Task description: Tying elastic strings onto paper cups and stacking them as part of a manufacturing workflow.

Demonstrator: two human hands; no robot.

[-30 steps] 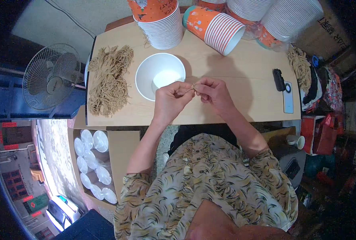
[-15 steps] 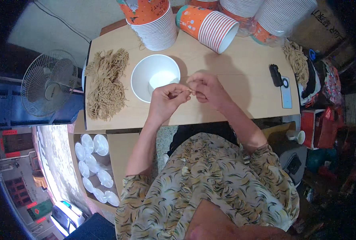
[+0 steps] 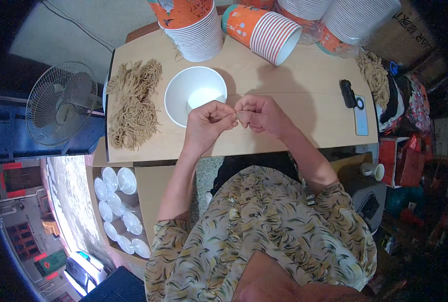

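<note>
My left hand point(image 3: 206, 123) and my right hand point(image 3: 265, 117) meet fingertip to fingertip just above the table's near side. Both are closed in a pinch. Whatever they hold between them is tiny and mostly covered by the fingers. Right behind my left hand stands a white paper tub point(image 3: 176, 95), upright with its mouth up; I see nothing inside it but its pale bottom. To the left of the tub lies a heap of tan twine pieces point(image 3: 133, 108).
Along the table's back are a stack of orange paper tubs point(image 3: 196, 40), a stack lying on its side point(image 3: 264, 31) and bagged white-rimmed tubs point(image 3: 355, 20). A phone point(image 3: 361, 121) lies at right. Below left, a carton point(image 3: 156, 201) holds clear plastic cups point(image 3: 114, 204); a fan point(image 3: 63, 105) stands beyond.
My right hand has turned and its fingers have drawn in against my left fingertips. My left hand has shifted slightly left. The tub and twine stay where they were.
</note>
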